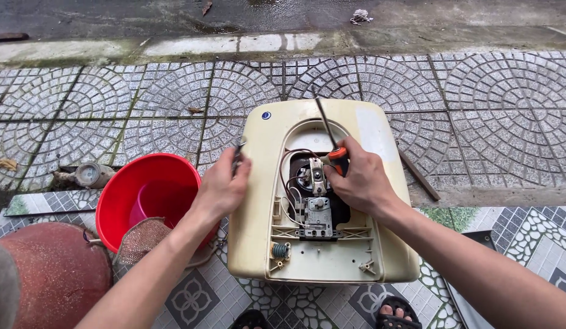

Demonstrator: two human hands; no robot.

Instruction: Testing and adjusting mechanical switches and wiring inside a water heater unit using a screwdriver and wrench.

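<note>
Gripping an orange-handled screwdriver over the cream housing's exposed wiring, the right hand could slip and nick it, while the left hand pinches a small tool at the housing's edge.

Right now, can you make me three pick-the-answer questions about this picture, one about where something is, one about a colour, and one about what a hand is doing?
1. Where is the round red plastic bucket?
A. Left of the cream plastic appliance casing
B. On top of it
C. Behind it

2. What colour is the screwdriver's handle?
A. Blue
B. Orange and black
C. Green

3. What is the right hand doing?
A. Resting open on the paving
B. Holding the bucket
C. Closed round the screwdriver

Answers: 1 A, the bucket sits by the casing's left edge. 2 B, orange and black show above the fingers. 3 C, the fingers wrap the handle while the shaft sticks up.
</note>
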